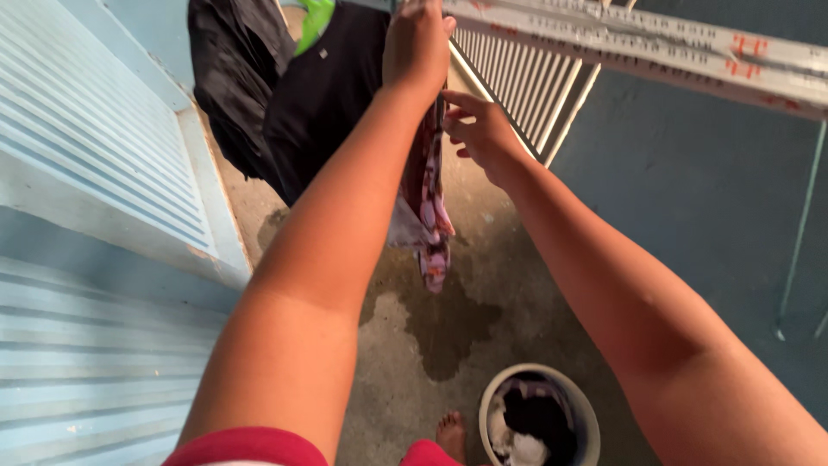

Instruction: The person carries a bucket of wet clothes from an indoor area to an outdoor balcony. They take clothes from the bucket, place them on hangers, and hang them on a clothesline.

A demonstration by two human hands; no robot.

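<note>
Hanging a small patterned garment (424, 203), pink and white with dark print, up near the top of the view, just beside a pale rail (655, 47) with red markings. Left hand (417, 43) closing around the top of the cloth, fingers curled tight over it, knuckles toward the camera. Right hand (479, 129) pinching the cloth's edge just below, thumb and forefinger pressed together, remaining fingers loosely bent. Garment drooping straight down between the two forearms, lower end bunched and dangling free.

Doing this well probably meaning: keeping the upper grip firm while drawing the pinched edge outward to flatten the bunching, spreading the fabric rather than leaving it folded on itself, and holding it apart from the dark garments (285, 95) already hanging at far left, with a bright green hanger (315, 22) showing above them.

Standing on a rough grey concrete floor (517, 259), bearing a dark wet patch (440, 324) directly under the dangling cloth. Resting near right, a pale round bucket (580, 406) holding dark and white laundry. Showing at the near edge, a bare foot (450, 434). Running along the left, a light blue louvred shutter (95, 173); leaning at far right, a white slatted grille (526, 86) against a blue-grey wall (707, 190).
</note>
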